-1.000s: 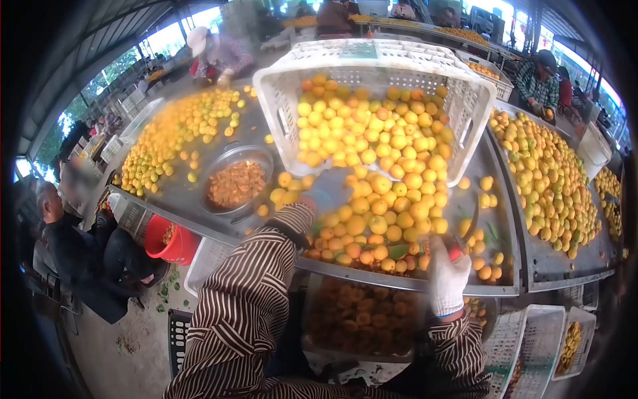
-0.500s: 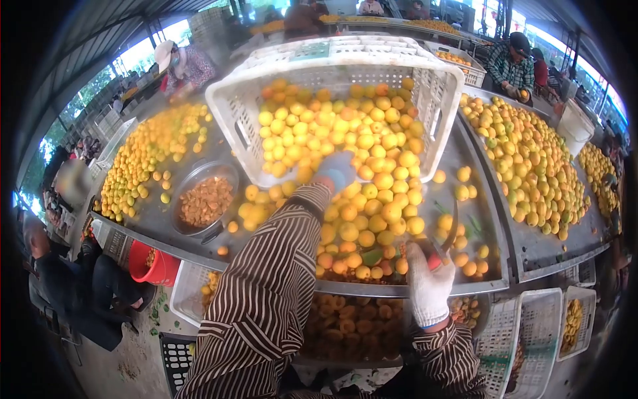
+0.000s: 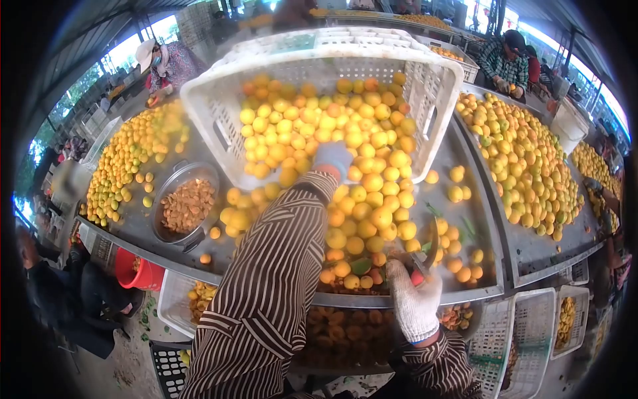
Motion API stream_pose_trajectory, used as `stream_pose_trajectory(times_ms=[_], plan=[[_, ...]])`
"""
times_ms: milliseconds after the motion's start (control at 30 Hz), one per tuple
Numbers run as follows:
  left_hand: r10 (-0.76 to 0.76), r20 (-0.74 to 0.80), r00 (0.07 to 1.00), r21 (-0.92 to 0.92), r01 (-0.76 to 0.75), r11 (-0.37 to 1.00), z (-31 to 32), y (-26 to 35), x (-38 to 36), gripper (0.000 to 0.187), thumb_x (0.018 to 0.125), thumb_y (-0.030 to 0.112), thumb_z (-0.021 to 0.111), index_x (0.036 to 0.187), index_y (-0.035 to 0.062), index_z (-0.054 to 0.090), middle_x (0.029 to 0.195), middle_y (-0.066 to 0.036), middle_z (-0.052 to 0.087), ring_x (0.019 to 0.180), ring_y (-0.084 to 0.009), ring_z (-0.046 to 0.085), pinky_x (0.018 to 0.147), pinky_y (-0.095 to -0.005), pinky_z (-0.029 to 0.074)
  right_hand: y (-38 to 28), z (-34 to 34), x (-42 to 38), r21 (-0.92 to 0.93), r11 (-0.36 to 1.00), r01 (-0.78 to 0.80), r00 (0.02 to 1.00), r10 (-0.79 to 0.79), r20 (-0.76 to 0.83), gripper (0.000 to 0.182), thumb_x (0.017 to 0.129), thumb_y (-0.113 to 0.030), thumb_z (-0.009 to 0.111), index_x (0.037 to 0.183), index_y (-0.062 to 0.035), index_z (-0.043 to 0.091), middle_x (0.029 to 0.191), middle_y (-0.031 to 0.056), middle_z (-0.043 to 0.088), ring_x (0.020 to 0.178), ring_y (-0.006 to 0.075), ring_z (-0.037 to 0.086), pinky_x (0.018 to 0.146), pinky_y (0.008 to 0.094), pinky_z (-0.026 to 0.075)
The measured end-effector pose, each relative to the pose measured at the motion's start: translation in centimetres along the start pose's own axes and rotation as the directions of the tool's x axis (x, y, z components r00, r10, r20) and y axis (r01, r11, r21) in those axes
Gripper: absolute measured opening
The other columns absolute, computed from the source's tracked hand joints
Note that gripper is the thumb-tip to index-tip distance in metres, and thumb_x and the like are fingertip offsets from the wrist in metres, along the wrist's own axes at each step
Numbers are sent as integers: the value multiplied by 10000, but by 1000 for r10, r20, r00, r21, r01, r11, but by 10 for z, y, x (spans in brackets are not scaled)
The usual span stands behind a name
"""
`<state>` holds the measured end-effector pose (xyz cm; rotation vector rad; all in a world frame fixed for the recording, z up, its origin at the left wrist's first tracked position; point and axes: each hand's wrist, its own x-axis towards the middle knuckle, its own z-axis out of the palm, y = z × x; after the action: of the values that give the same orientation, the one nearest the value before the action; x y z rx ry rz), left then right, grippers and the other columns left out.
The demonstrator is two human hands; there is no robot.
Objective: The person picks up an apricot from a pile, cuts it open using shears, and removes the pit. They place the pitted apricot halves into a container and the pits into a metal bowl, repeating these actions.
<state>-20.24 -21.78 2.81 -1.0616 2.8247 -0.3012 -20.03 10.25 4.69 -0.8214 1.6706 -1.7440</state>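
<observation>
A white plastic crate [image 3: 435, 126] lies tipped on its side, and yellow-orange apricots [image 3: 362, 176] spill from its mouth onto the metal table. My left hand [image 3: 334, 157], in a grey glove, reaches over the fruit at the crate's mouth; its fingers are turned away and hidden. Near the table's front edge, my right hand [image 3: 413, 299], in a white glove, is closed round a curved knife [image 3: 435, 246]. The knife's blade points up and away beside the heap, and a bit of red shows at the grip.
A metal bowl [image 3: 159, 219] of apricot pits stands on the left. More fruit [image 3: 525, 166] is heaped on the right-hand table. Below the front edge are a red bucket [image 3: 136, 269] and white crates [image 3: 531, 332]. Co-workers [image 3: 505, 63] sit around the tables.
The view has shifted slightly, so the crate and bowl appear farther left. My left hand stays at the crate's mouth over the fruit. My right hand still holds the knife near the edge.
</observation>
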Motion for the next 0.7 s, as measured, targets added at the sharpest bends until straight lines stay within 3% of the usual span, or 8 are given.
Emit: stream_pose_trajectory(times_ms=[67,233,267,300,367,567,600,700], plan=[[3,21,1000,-38,-2,999,-7,-2,-9,325,824,227,716,1129,123,679,1194,-132,592,1078,-286,630,871,-412,531,8,-3,1,-33,999,12,1000,-11,12,283,898,-76,668,1154,31,617,954,48,683,858,93,603,787,256,501],[-160,-157,975,-643,21,765,-20,-18,-65,406,830,214,700,1181,72,551,1176,-136,603,988,-287,646,859,-421,532,14,-2,4,-174,976,128,992,-126,25,278,883,-113,678,1118,22,614,861,61,650,771,92,565,711,261,492],[-135,-5,991,-970,28,240,-24,-18,-90,399,865,204,657,1219,66,538,1185,-122,605,984,-292,644,864,-441,531,13,-1,3,-170,976,137,990,-129,56,280,888,-121,670,1118,25,606,844,62,640,758,95,555,701,261,486],[-26,105,994,-923,88,-375,-25,-17,-115,393,899,194,614,1257,59,524,1194,-107,606,979,-298,642,870,-461,531,12,-1,1,-165,976,144,988,-131,87,283,892,-130,661,1118,29,598,828,64,631,744,97,545,691,261,480],[214,-59,975,-723,106,-683,-15,-17,-167,397,960,188,517,1331,51,485,1278,-108,576,1022,-312,640,910,-461,528,14,3,-2,-222,960,171,979,-141,146,296,898,-130,645,1132,42,588,805,58,612,733,96,533,673,264,473],[260,-78,963,-367,214,-905,8,13,-277,438,960,128,476,1372,-20,451,1291,-116,536,1126,-291,585,971,-452,495,17,25,-20,-20,996,-92,905,92,415,219,906,-149,645,1037,20,597,769,46,591,731,96,531,674,265,453],[128,-198,972,-599,-17,-801,12,19,-291,444,955,121,505,1377,-4,448,1282,-105,534,1148,-246,566,998,-435,478,20,28,-22,-28,995,-93,902,96,421,219,906,-149,645,1037,20,597,769,46,591,731,96,531,674,265,453],[216,-48,975,-845,76,-529,19,15,-294,525,951,94,548,1436,6,366,1370,-117,455,1247,-205,491,1007,-383,482,28,32,-27,-224,963,150,895,-36,444,204,893,-157,658,1008,2,601,753,94,598,700,168,572,665,301,471]])
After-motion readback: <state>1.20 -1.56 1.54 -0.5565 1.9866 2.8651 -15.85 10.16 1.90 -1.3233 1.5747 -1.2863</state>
